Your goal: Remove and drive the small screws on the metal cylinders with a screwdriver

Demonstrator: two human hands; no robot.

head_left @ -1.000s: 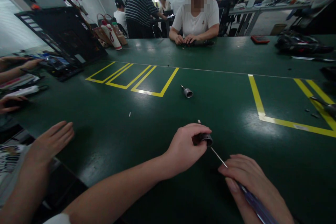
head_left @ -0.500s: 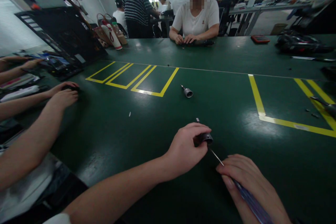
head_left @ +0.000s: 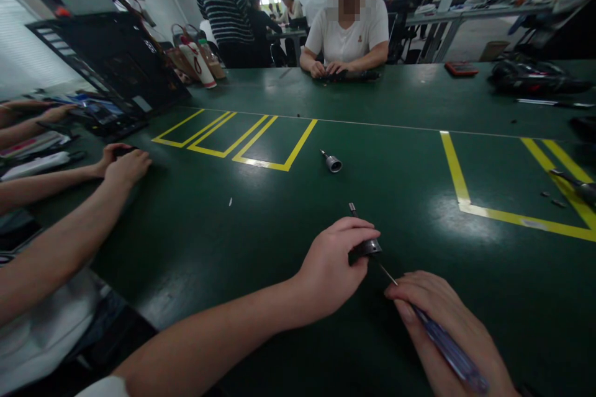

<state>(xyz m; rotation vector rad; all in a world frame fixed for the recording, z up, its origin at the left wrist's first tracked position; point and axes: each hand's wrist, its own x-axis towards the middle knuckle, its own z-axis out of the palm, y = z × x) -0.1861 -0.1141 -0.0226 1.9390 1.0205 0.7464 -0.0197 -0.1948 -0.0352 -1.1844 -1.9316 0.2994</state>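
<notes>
My left hand (head_left: 333, 267) is closed around a dark metal cup-shaped part (head_left: 371, 247) with a thin shaft sticking out at its far end. In my right hand (head_left: 451, 329) is a screwdriver (head_left: 447, 347) with a translucent purple handle, and its thin blade points up at the cup-shaped part. Whether the tip sits in the part or only touches it, I cannot tell. A similar metal part (head_left: 333, 163), cup-shaped with a pointed shaft, lies on the green table (head_left: 279, 223) beyond my left hand.
Yellow tape outlines (head_left: 261, 164) mark the table. Small dark pieces and another shafted tool (head_left: 577, 186) lie at the right. A co-worker's hands (head_left: 125, 164) work at the left; another person (head_left: 347, 31) sits opposite. A black panel (head_left: 107, 62) stands at the back left.
The cup-shaped part has tilted slightly in my left hand, its shaft showing a little more. My right hand and the screwdriver have shifted slightly. The co-worker's hands at left moved right.
</notes>
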